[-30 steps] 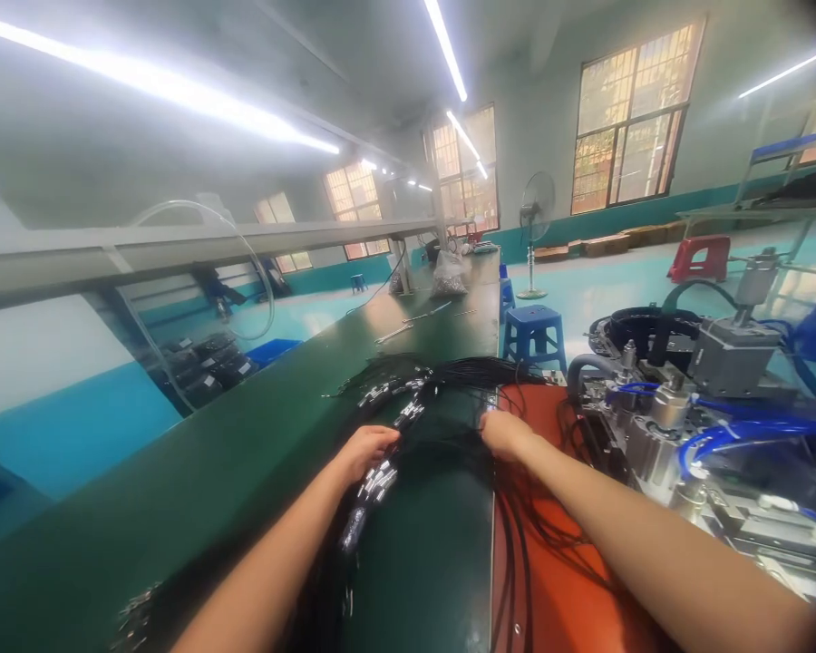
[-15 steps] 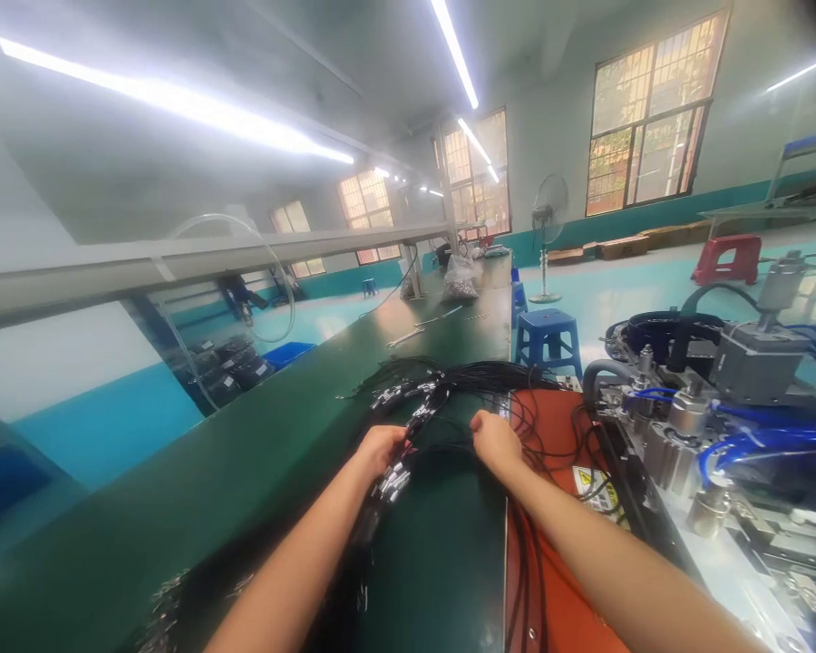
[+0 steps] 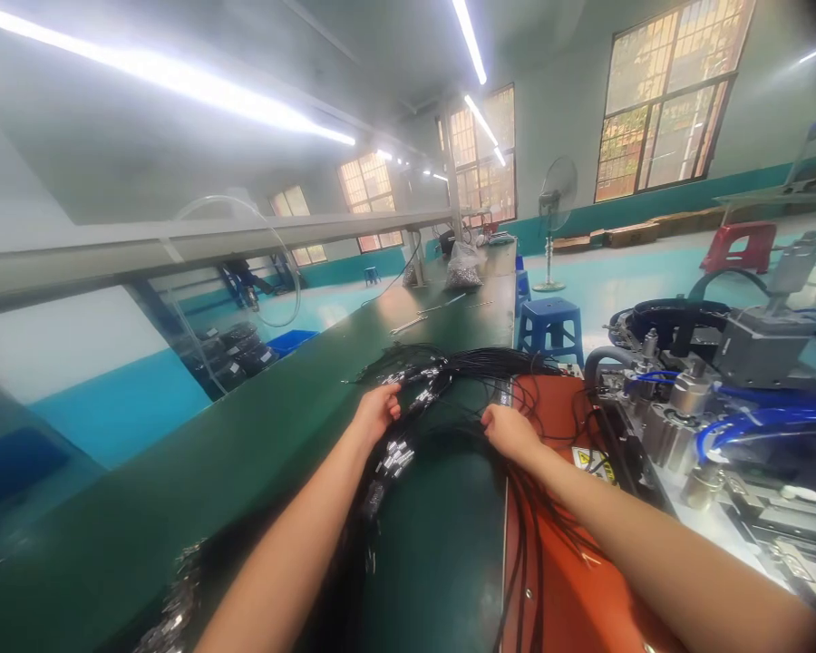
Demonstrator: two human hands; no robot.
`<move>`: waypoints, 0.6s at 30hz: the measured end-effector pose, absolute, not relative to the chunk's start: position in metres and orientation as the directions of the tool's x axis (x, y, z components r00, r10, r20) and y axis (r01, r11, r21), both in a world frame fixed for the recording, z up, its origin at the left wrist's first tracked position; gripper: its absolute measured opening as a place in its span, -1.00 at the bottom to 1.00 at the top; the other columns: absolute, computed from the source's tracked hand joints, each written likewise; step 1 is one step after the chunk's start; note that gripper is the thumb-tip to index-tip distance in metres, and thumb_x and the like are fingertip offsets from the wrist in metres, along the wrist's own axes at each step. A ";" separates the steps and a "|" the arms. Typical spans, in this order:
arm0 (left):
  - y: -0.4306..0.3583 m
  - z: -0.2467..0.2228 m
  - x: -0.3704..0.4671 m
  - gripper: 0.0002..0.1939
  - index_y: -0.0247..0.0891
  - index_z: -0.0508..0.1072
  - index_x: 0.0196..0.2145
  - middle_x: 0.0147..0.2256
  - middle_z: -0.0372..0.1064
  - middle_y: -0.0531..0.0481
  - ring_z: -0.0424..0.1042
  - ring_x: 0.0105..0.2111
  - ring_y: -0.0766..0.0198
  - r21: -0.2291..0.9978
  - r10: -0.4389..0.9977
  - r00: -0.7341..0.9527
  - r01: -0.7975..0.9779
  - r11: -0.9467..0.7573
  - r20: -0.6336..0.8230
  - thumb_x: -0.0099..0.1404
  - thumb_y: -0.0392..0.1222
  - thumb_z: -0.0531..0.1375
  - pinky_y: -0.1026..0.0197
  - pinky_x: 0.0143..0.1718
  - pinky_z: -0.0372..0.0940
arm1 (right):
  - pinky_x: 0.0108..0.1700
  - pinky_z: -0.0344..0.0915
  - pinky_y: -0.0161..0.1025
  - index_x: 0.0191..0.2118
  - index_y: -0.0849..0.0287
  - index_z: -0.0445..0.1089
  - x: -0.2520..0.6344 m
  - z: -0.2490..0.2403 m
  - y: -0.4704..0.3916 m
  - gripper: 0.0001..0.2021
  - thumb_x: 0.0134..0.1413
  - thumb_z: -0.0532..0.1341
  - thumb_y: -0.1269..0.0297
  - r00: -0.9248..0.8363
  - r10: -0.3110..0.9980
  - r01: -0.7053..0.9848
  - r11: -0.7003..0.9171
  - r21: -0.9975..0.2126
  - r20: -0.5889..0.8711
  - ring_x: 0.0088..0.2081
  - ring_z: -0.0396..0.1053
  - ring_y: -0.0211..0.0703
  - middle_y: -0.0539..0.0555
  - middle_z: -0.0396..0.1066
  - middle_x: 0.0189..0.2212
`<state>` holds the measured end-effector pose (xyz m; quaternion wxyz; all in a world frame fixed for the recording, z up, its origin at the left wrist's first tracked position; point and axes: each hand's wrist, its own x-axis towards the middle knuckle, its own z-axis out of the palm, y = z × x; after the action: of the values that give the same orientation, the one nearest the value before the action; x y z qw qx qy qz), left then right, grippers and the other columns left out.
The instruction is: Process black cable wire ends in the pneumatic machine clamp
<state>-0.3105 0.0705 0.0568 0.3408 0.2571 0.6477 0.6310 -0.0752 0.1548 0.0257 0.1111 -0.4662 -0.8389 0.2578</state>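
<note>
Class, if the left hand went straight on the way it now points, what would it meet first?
The left hand would probably first meet the silver-ended black cables just beyond its fingers, though the depth is unclear.

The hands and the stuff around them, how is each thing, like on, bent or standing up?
Left hand: fingers curled, near silver tips
Right hand: fingers curled, at the cables; grip unclear
Cables: bent, bunched
Lights: on
Fan: upright; can't tell if spinning
Near blue stool: upright
Red stool: upright
Bag: part-filled
Machine: can't tell if running
</note>
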 end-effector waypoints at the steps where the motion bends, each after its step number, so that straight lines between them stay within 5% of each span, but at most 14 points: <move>1: 0.071 0.065 -0.314 -0.64 -0.30 0.34 0.04 0.00 0.33 -0.15 0.40 -0.09 0.13 0.991 0.778 -0.614 -0.093 0.095 -0.132 0.35 -0.10 0.16 -0.03 -0.10 0.38 | -0.05 0.38 0.01 -0.01 0.22 0.37 -0.076 0.026 0.152 -0.74 0.24 0.20 0.23 -0.544 0.838 0.715 0.435 -0.548 -0.045 -0.07 0.41 -0.05 0.13 0.40 -0.03; 5: 0.063 0.097 -0.326 -0.64 -0.30 0.34 0.04 0.00 0.33 -0.15 0.40 -0.09 0.13 0.992 0.826 -0.550 -0.048 0.119 -0.125 0.35 -0.09 0.16 -0.02 -0.10 0.38 | -0.02 0.36 0.04 0.00 0.22 0.36 -0.073 0.033 0.144 -0.73 0.23 0.20 0.24 -0.550 0.835 0.657 0.427 -0.622 -0.007 -0.03 0.39 -0.03 0.14 0.37 0.00; 12: 0.036 0.110 -0.304 -0.68 -0.32 0.39 -0.04 -0.06 0.37 -0.12 0.41 -0.12 0.16 0.975 0.932 -0.347 0.222 -0.026 0.104 0.35 -0.06 0.15 -0.01 -0.11 0.36 | 0.02 0.33 0.04 -0.05 0.22 0.38 -0.066 0.060 0.128 -0.76 0.25 0.17 0.22 -0.553 0.832 0.402 0.217 -0.890 -0.048 -0.02 0.38 -0.04 0.15 0.38 0.01; 18: -0.006 0.101 -0.251 -0.75 -0.28 0.59 -0.28 -0.24 0.45 -0.08 0.39 -0.15 0.15 0.848 0.981 0.020 0.500 -0.178 0.194 0.20 -0.05 0.28 0.13 -0.02 0.25 | -0.17 0.43 -0.19 -0.21 0.29 0.34 -0.088 0.102 0.106 -0.38 0.34 -0.29 -0.08 -0.726 0.670 0.012 -0.214 -0.977 -0.155 -0.22 0.50 -0.14 0.25 0.49 -0.26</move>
<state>-0.2510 -0.0060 0.1005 0.2951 0.6504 0.5691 0.4073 -0.0880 0.1059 0.1022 0.2277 -0.2918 -0.5843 0.7223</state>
